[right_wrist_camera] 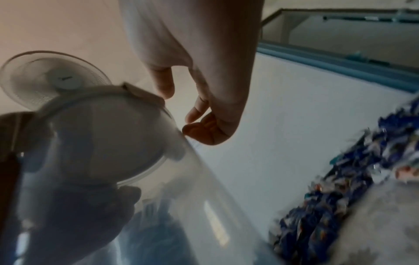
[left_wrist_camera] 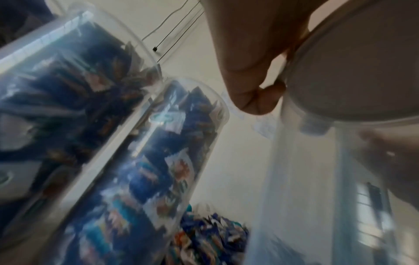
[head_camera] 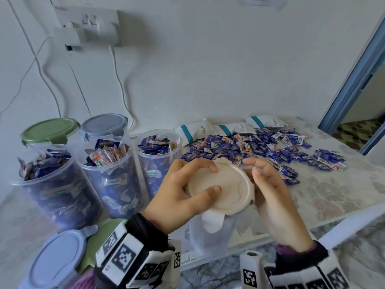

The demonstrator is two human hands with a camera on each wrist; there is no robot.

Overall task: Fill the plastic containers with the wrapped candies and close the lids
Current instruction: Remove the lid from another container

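Left hand [head_camera: 177, 195] gripped beige lid [head_camera: 225, 188] on clear container [head_camera: 212, 232] at table's [head_camera: 333, 197] front edge; right hand [head_camera: 268, 188] w/ fingers loosely curled beside lid, grip unclear.

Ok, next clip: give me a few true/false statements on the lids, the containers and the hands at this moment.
1. The left hand grips the beige lid on a clear container. True.
2. That container is packed with candies. False: it looks empty.
3. Three open containers full of candies stand on the left. True.
4. The loose candies are piled left of the hands. False: they are spread on the table behind and to the right.
5. A green-lidded container and a grey-blue-lidded one stand at the back. True.
6. The right hand rests flat on the table. False: it is at the lid's right edge.
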